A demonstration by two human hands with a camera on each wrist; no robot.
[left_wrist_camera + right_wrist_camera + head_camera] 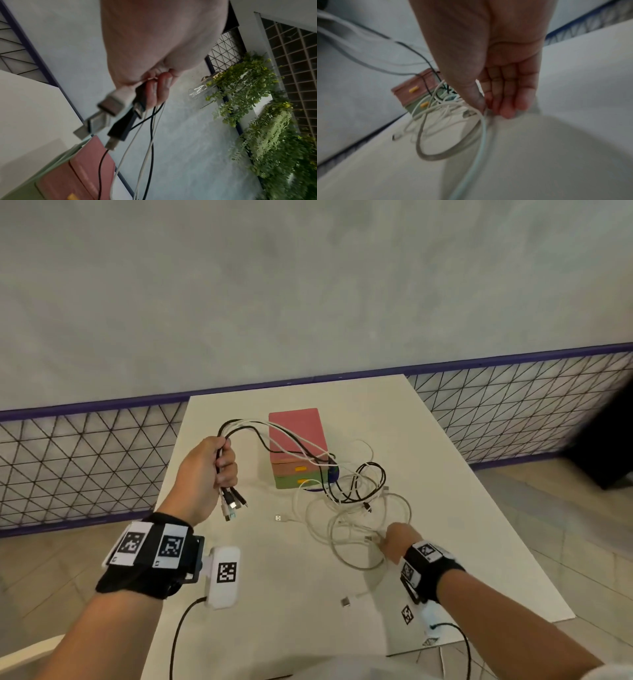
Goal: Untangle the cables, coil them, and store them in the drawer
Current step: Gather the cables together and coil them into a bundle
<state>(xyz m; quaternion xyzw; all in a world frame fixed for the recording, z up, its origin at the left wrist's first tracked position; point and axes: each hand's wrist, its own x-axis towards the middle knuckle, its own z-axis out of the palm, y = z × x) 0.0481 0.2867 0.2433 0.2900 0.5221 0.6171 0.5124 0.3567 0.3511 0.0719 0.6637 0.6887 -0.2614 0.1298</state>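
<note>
Cables point(291, 446), black and white, are bunched in the left hand point(209, 474), whose fingers curl tight round them with the plug ends hanging just below the fist, while their lengths arch away to its right over the drawer box point(296, 440), whose drawers look closed. Further right, the strands drop into a loose tangle point(356, 501) on the tabletop point(274, 594), where the right hand point(397, 542) lies low with fingers nearly straight, thumb seemingly nipping a white strand at its tip. Untangling looks barely begun; nothing is coiled or stored yet.
</note>
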